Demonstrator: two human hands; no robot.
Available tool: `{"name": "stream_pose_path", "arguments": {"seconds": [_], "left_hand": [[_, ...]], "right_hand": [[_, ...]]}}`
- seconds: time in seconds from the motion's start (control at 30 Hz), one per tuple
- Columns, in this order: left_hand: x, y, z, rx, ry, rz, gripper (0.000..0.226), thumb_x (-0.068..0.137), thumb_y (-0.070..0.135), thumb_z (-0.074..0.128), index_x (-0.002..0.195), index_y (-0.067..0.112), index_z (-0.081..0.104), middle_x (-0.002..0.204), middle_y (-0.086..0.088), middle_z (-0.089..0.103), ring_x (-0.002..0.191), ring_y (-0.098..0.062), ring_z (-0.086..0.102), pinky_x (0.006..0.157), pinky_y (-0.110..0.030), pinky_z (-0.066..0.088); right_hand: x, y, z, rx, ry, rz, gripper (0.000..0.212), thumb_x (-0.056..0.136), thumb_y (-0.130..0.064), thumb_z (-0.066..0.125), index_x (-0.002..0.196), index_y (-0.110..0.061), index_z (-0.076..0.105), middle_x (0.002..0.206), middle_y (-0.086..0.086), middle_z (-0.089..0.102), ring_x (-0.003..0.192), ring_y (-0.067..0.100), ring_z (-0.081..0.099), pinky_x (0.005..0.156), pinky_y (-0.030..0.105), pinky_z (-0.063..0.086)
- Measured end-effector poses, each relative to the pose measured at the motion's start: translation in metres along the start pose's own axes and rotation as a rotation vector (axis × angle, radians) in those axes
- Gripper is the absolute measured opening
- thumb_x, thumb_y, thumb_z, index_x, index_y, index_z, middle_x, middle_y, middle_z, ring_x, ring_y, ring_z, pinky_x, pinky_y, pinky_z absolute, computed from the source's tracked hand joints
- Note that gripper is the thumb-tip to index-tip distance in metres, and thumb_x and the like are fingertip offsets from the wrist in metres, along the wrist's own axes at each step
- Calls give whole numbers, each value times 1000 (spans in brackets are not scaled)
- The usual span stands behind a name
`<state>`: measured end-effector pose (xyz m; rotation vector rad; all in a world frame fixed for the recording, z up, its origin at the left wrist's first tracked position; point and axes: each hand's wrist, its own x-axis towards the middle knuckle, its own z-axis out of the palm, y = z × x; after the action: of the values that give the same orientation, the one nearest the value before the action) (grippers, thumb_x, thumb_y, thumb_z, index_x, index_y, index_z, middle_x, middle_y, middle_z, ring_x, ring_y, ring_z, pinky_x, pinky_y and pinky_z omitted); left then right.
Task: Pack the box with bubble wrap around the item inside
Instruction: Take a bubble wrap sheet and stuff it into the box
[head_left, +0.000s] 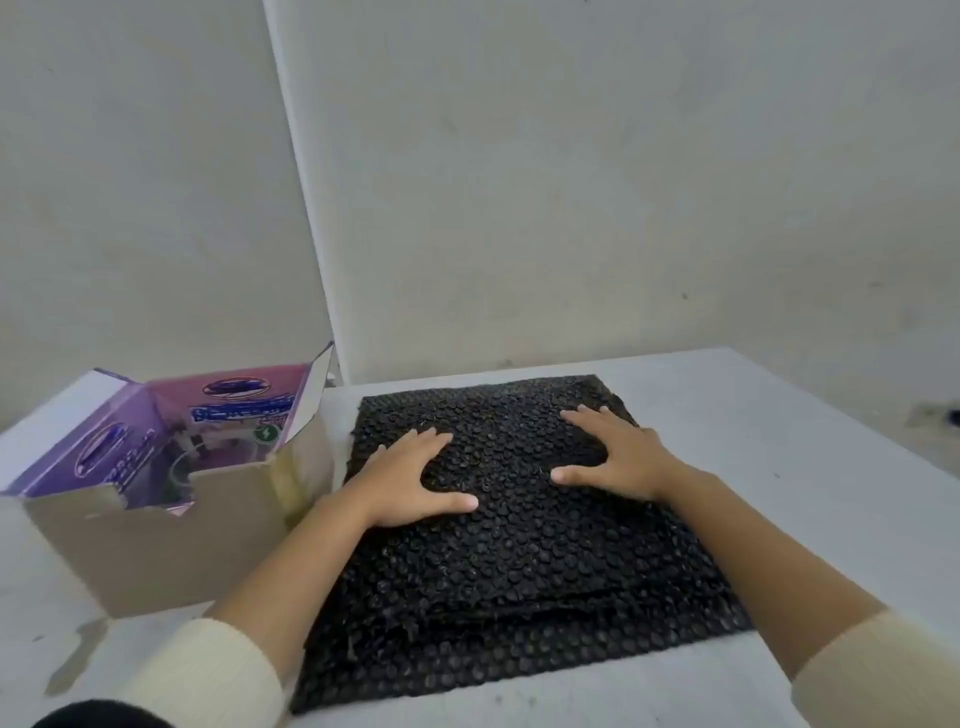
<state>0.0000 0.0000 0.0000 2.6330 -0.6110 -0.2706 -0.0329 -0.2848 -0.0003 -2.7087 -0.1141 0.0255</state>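
A stack of black bubble wrap (519, 561) lies flat on the white table (779, 415), in several layers. My left hand (410, 478) rests palm down on its far left part, fingers spread. My right hand (618, 457) presses flat on its far right part, fingers also spread. Neither hand grips anything. To the left stands an open cardboard box (171, 545) with purple printed flaps. Inside it a partly hidden item (182, 467) shows, too dim to identify.
A grey wall with a corner edge (296, 182) rises just behind the table. The table's right edge (883, 447) slopes away at the right. A dark stain (78, 654) marks the table in front of the box.
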Motion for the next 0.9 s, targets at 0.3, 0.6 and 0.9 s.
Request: {"name": "stream_pose_path", "arguments": {"seconds": [0.3, 0.6, 0.9], "left_hand": [[0, -29, 12, -34, 126, -10, 88, 62, 79, 46, 138, 35, 42, 152, 17, 29, 143, -4, 19, 117, -40, 19], [6, -27, 4, -155, 315, 57, 19, 80, 45, 65, 91, 34, 75, 128, 15, 60, 122, -10, 52, 107, -41, 36], [4, -1, -22, -313, 388, 111, 23, 88, 41, 56, 68, 32, 63, 75, 10, 66, 75, -13, 60, 74, -32, 46]], "right_hand": [[5, 26, 26, -42, 105, 35, 68, 83, -68, 40, 142, -34, 37, 154, -12, 27, 144, 9, 16, 116, 42, 13], [5, 30, 19, 107, 284, -17, 24, 81, -40, 67, 101, -27, 72, 131, -3, 59, 133, 15, 42, 110, 39, 31], [7, 21, -4, 0, 75, 20, 61, 68, -60, 68, 123, -38, 55, 150, -8, 35, 143, 16, 20, 113, 53, 18]]}}
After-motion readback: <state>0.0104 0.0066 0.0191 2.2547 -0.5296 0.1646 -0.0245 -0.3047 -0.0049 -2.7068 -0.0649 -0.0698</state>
